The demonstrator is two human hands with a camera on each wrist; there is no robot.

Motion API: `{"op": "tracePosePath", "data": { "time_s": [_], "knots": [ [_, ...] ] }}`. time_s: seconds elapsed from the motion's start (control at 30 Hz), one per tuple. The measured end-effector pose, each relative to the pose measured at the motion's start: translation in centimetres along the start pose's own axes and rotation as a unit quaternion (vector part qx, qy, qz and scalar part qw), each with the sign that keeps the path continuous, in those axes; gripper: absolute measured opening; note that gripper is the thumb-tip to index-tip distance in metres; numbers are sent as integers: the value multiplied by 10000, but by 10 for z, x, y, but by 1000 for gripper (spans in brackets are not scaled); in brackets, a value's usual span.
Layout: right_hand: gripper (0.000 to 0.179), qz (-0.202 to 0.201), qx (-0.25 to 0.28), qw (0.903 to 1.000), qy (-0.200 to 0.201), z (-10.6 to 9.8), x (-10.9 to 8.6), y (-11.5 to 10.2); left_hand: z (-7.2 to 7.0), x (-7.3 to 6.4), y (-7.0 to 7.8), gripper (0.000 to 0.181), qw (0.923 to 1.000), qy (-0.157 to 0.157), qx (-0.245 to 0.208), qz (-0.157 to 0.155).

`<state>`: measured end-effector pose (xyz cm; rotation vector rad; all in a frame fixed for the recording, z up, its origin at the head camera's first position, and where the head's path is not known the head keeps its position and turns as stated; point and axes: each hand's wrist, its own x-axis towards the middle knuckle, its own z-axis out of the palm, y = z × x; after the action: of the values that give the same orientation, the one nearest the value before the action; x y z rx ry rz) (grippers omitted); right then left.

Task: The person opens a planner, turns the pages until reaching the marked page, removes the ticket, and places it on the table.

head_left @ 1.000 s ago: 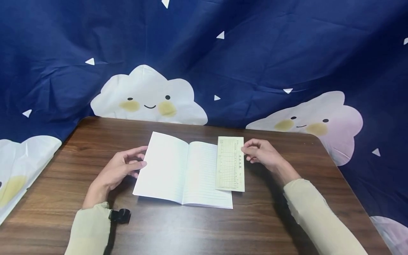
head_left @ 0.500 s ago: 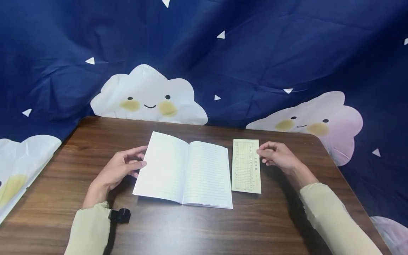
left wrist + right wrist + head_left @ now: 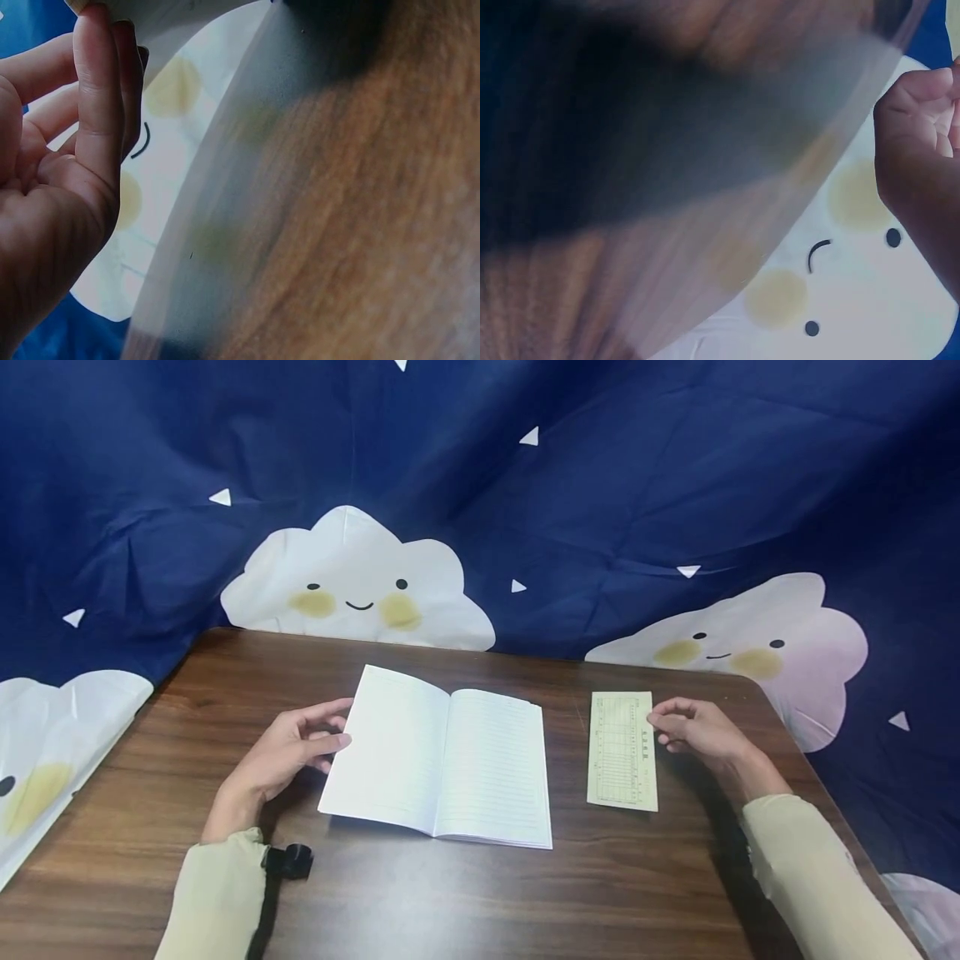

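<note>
An open notebook [image 3: 483, 768] lies at the middle of the table, its left leaf blank and its right page ruled. My left hand [image 3: 288, 747] grips the left edge of that leaf, thumb on top and fingers behind, raising this side a little. To the right, my right hand [image 3: 697, 731] pinches the right edge of a pale yellow printed form slip [image 3: 618, 752] between thumb and fingers. The slip is apart from the notebook. In the left wrist view, the fingertips meet a corner of the notebook at the top. The right wrist view shows just a sliver of the slip.
The brown wood-grain table [image 3: 480, 910] has rounded far corners. Behind it hangs a dark blue curtain [image 3: 600, 485] with white clouds and triangles. A black strap [image 3: 288, 861] is at the left sleeve.
My right hand has drawn the slip rightward, off the notebook's right page and away from it. The left hand keeps its hold on the notebook. The head view has shifted slightly.
</note>
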<state>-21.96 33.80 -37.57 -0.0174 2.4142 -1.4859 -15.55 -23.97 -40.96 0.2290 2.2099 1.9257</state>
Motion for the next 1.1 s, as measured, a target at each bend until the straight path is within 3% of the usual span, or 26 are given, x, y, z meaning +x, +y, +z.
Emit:
{"op": "tracePosePath", "data": {
  "time_s": [0.47, 0.83, 1.1],
  "knots": [
    [34, 68, -1375, 9905, 25, -12, 2, 25, 3, 0, 0, 60, 10000, -30, -58, 2],
    [26, 212, -1759, 9839, 249, -5, 4, 24, 0, 1, 1, 60, 10000, 2, 5, -49],
    [24, 335, -1756, 9828, 462, -4, 9, 26, 0, 0, 1, 60, 10000, 39, 1, -55]
  ]
}}
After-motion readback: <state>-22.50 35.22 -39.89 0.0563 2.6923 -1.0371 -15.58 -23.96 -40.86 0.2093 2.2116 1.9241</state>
